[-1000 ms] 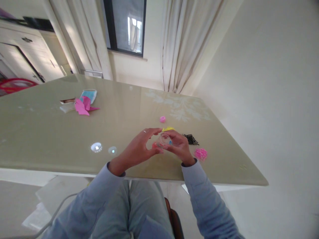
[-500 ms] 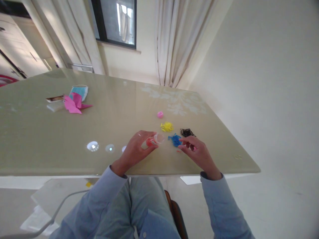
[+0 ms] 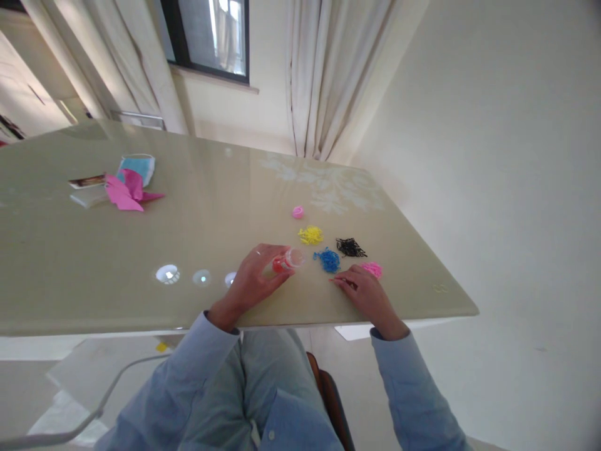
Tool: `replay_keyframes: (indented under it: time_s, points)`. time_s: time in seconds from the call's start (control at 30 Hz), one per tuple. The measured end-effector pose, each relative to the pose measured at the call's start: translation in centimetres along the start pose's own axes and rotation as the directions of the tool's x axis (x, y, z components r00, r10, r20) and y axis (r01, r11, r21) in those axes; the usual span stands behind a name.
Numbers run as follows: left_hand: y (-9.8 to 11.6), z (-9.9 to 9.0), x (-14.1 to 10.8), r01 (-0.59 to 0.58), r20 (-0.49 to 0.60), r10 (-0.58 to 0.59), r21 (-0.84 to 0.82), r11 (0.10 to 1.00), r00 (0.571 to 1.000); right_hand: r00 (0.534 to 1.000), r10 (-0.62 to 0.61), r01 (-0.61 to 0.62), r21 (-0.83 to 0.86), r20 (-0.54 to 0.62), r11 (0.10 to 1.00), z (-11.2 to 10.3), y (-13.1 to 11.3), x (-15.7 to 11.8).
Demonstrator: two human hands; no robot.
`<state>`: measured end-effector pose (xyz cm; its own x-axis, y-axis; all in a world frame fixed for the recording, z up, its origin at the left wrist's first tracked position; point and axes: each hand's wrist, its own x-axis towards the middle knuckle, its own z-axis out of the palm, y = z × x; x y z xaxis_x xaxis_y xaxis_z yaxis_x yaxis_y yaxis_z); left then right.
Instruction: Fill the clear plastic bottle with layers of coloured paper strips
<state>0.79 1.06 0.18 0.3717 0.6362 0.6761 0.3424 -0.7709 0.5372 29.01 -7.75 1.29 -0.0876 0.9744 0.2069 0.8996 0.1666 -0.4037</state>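
My left hand [image 3: 253,275] is wrapped round a small clear jar [image 3: 285,260] with red pieces inside, tilted with its mouth to the right. My right hand [image 3: 364,291] is low over the table, thumb and forefinger pinched at a small reddish piece [image 3: 332,279] on the tabletop. Just beyond its fingers lies a blue pile [image 3: 328,260] of small bands. A black pile [image 3: 350,247] is farther back, and a pink pile [image 3: 372,269] touches or nearly touches the back of that hand. The yellow pile [image 3: 310,235] sits behind the blue one.
A round pink object [image 3: 297,212] stands behind the yellow pile. At the far left of the glossy table [image 3: 211,207] are a pink folded item [image 3: 126,191], a blue face mask [image 3: 141,168], a brown strip [image 3: 87,181] and a clear packet [image 3: 89,197].
My right hand has come down toward the table, its fingertips closing at the reddish piece. More of the pink pile shows. The view has shifted slightly; my left hand still holds the jar.
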Motion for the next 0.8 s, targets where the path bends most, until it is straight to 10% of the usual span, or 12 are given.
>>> replay_keyframes:
  time_s: [0.23, 0.4, 0.53, 0.7, 0.8]
  points:
    - [0.2, 0.1, 0.0, -0.019, 0.008, 0.019, 0.0, 1.0, 1.0, 0.993, 0.087, -0.048, 0.406, -0.076, 0.913, 0.0, -2.7, 0.1]
    - [0.3, 0.1, 0.0, -0.045, 0.022, 0.045, -0.007, 0.999, 0.999, 0.948, 0.205, -0.297, 0.908, 0.244, 0.294, -0.6, -6.4, -0.7]
    - [0.2, 0.1, -0.1, -0.055, 0.016, 0.055, -0.012, 0.998, 0.998, 0.935, 0.147, -0.338, 0.936, 0.322, 0.101, -2.1, -8.4, -0.9]
    - [0.3, 0.2, -0.1, -0.08, 0.008, 0.08, -0.001, 0.997, 0.997, 0.939, 0.116, -0.334, 0.939, 0.324, 0.08, -2.9, -9.4, -0.4]
    - [0.2, 0.2, -0.1, -0.106, -0.001, 0.106, -0.003, 0.994, 0.994, 0.96, 0.186, -0.255, 0.923, 0.208, 0.289, -2.4, -9.5, 0.4]
